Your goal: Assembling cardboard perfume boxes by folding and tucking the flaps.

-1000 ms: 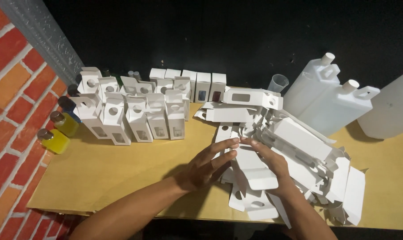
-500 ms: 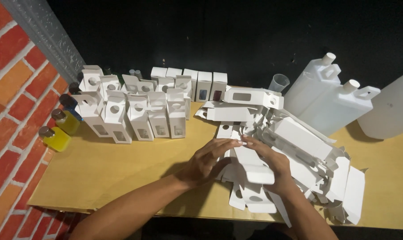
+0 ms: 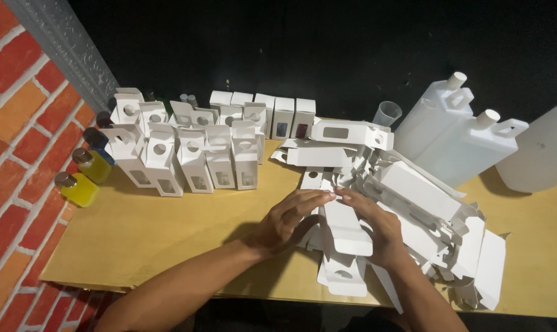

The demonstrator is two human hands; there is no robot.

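While both of your hands meet near the front edge of the bench, they share one white, flat-sided cardboard carton between them. Your left hand lies against the carton's left side with fingers stretched nearly straight, the fingertips reaching over its far end. Your right hand rests on the carton's right side, fingers loosely curved, and its fingertips touch those of the left above the carton. Neither hand is closed into a fist; both press lightly on the cardboard rather than wrap it.

That carton lies on the near edge of a loose heap of unfolded white cartons, which spreads from the middle of the bench toward the right front corner. Just under your hands another flat white carton blank with a hanging hole points at the front edge.

Toward the back left corner stand rows of assembled white window boxes with hang tabs, upright and touching one another. Beside them, along the left edge, sit small bottles of yellow liquid. At the back right stand large translucent white plastic jugs with caps, and a small clear plastic cup stands just left of them. The tan wooden bench shows bare in front of the boxes.
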